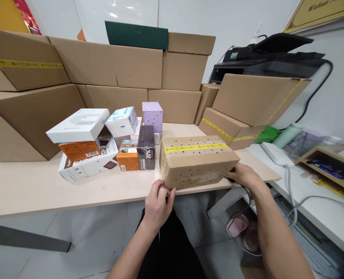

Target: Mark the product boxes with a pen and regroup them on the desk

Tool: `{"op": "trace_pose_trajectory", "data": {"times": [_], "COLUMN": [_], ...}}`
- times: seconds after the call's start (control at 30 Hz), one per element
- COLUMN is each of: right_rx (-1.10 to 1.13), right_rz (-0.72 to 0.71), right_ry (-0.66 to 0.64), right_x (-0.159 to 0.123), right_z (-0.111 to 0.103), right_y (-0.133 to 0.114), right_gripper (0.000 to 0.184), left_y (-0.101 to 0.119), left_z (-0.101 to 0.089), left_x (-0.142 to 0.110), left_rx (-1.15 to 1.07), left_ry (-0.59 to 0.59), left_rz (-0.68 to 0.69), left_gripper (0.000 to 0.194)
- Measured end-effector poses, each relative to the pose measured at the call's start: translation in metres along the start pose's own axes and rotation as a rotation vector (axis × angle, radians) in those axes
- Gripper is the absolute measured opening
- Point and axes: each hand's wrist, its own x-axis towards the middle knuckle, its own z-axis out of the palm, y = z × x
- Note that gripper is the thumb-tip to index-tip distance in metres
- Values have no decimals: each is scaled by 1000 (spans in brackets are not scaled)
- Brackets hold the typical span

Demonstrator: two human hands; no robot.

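A cardboard box [197,159] printed with small dark marks lies at the table's front edge, with yellow tape along its top. At its lower left front corner, my left hand [159,203] is closed, thumb and fingers pinched against the corner. Beside the box's right end is my right hand [246,178], its fingers curled around a dark thing mostly hidden between hand and box. A thin dark cable hangs below that hand. Left of the box stand a dark grey carton [146,149] and an orange carton [128,155], side by side.
A white power bank box [80,126], an orange box [80,150], a white-blue box [121,121] and a purple box [152,116] are stacked or grouped at left. Large cardboard boxes [137,66] wall the table's back. A black printer [267,58] and side desk [320,205] stand right.
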Motion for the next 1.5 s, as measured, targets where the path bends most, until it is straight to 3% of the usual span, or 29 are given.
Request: {"op": "trace_pose_trajectory", "data": {"times": [0.13,0.3,0.4,0.53,0.77,0.9,1.07,1.5], "right_rx": [-14,-60,5,117,255,282,240,244], "right_rz": [11,144,180,155,29,-147,-323,-368], "right_ry": [-59,41,191,463,796,864,914,908], "right_x": [-1,-7,-15,-35,-84,-100,-104,-100], "right_z": [1,-3,-9,-24,-45,-48,-43,-37], "right_y": [-6,-14,-14,-20,-52,-73,-97,-114], "right_gripper": [46,72,83,84,81,77,49,37], "left_y": [0,-1,0,1,0,0,0,1], "left_z": [-1,0,0,0,0,0,0,-1], "left_x": [1,0,1,2,1,1,0,1], "left_rx": [5,12,18,38,16,8,-15,-1], "left_ry": [-4,-22,-21,-18,-13,-9,-26,-32], "left_rz": [3,-7,-2,-3,-10,-12,-42,-30], "left_gripper": [18,17,18,17,14,13,13,14]}}
